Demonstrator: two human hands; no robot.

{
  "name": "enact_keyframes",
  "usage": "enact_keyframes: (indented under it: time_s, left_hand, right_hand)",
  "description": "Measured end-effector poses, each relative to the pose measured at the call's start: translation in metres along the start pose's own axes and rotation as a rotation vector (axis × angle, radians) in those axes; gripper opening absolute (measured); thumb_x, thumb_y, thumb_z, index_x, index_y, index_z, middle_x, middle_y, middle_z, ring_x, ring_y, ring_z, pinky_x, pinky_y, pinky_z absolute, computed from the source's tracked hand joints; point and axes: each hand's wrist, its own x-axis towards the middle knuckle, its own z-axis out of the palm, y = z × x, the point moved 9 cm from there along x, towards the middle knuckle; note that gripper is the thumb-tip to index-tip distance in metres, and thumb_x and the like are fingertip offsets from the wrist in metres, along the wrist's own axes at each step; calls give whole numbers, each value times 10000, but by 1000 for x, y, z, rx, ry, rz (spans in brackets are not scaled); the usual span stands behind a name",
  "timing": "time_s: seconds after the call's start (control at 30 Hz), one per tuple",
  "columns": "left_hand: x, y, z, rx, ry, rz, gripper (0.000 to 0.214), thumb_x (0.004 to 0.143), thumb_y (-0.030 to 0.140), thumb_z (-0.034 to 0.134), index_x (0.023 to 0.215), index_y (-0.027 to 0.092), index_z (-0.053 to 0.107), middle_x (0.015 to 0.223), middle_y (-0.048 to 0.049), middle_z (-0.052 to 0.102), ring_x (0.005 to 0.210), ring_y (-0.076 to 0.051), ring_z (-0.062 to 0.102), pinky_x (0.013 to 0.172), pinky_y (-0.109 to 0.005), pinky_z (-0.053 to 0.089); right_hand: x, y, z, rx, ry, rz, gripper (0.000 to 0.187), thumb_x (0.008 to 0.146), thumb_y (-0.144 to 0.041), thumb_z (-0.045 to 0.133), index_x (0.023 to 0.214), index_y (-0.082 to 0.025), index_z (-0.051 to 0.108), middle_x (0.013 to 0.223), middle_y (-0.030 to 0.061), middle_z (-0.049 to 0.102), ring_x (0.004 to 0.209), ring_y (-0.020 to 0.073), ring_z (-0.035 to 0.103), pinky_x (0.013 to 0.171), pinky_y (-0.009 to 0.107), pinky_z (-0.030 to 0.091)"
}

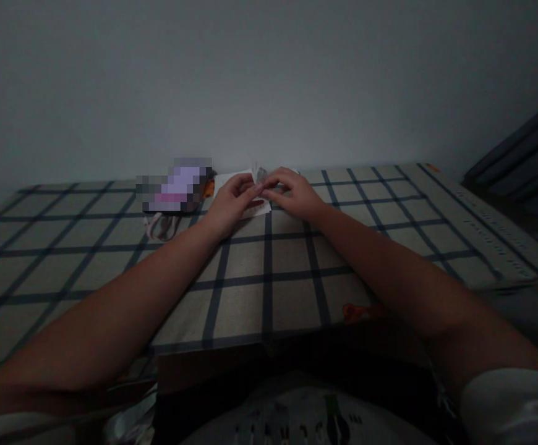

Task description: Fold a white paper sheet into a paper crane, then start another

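Both my hands meet at the far side of a table covered with a checked cloth (269, 272). My left hand (232, 201) and my right hand (292, 191) have their fingers pinched together on a small pale folded piece of paper (260, 175) that sticks up between the fingertips. Under the hands lies a white sheet of paper (232, 180), flat on the cloth. The room is dim, so the folded piece's shape is hard to make out.
A blurred purple and dark object (176, 185) sits left of the hands, with a thin white cord (160, 225) lying in front of it. A plain wall rises behind the table. Dark furniture (519, 161) stands at the right.
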Motion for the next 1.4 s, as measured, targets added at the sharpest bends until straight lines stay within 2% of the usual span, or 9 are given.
enact_keyframes:
  time_s: [0.23,0.37,0.47,0.53,0.63,0.8,1.03,1.27,1.4]
  left_hand:
    - [3,-6,-12,-105,98,-94,281,791,298,737,1035,183,658,960,-41,719,819,-157,684,742,-301,607]
    - [2,-6,-17,-121,176,-119,333,810,218,673,1140,172,659,976,-65,729,759,-160,686,645,-274,592]
    - [2,-6,-20,-123,203,-120,408,802,199,669,1209,182,654,955,-66,729,705,-151,676,601,-258,573]
    - [2,-6,-22,-117,206,-115,384,797,203,671,1180,176,676,937,-66,726,692,-145,669,605,-253,570]
    - [3,-6,-21,-129,181,-96,291,786,238,693,1065,159,725,924,-66,720,716,-143,664,614,-244,565]
    - [5,-7,-17,-191,111,-82,250,753,284,737,958,146,771,887,-64,712,729,-151,646,595,-244,565]
    - [5,-11,-12,-266,74,-172,290,743,257,657,976,120,762,1005,-100,738,849,-202,675,649,-277,592]
    - [-2,-4,-2,-264,2,-195,393,677,198,609,1037,90,723,868,-96,729,840,-230,701,802,-391,595]
    - [-1,-7,1,-231,-63,-186,429,672,191,630,1084,100,711,933,-106,738,914,-243,715,851,-406,589]
  right_hand:
    - [1,-1,0,-151,-8,-195,213,948,-258,555,1105,-197,687,1088,97,635,974,201,600,856,361,526]
    - [1,1,-7,-241,23,-186,277,948,-269,563,1207,-221,645,1210,120,572,1046,229,575,913,422,528]
    - [1,3,-4,-241,-44,-176,374,944,-324,585,1301,-216,599,1250,133,544,1108,246,558,915,424,531]
    - [0,5,2,-205,-112,-171,435,932,-380,614,1327,-199,589,1230,134,553,1086,236,571,869,386,544]
    - [0,10,6,-163,-150,-158,456,914,-442,646,1288,-184,625,1185,124,580,1034,214,590,811,334,544]
    - [2,14,1,-141,-90,-124,323,918,-412,648,1139,-182,701,1121,100,621,964,185,610,816,321,524]
    - [2,19,-3,-85,-85,-69,394,829,-436,748,1136,-194,706,1090,86,639,963,195,607,713,286,512]
    - [4,18,-8,-77,-50,-44,337,901,-476,661,1042,-178,735,1012,86,662,944,194,616,723,297,493]
    - [3,18,-11,-55,-27,-24,334,928,-493,613,990,-187,733,995,84,663,940,193,614,685,288,476]
